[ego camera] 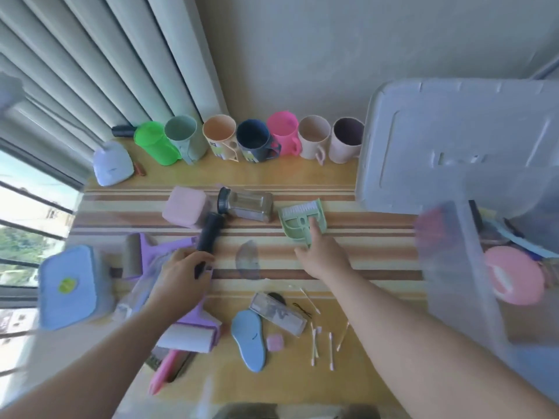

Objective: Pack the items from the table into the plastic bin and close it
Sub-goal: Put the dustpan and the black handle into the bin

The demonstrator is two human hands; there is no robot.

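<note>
Fingers of right hand [321,256] spread onto green dustpan [303,221] beside glass jar [246,204]: light, stiff plastic, likely best lifted by its handle; left hand [181,273] grips black cylinder [208,237].

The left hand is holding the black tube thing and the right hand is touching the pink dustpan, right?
Almost. The left hand does hold the black tube, and the right hand does touch the little dustpan, but the head view shows that the dustpan is pale green, not pink.
</note>
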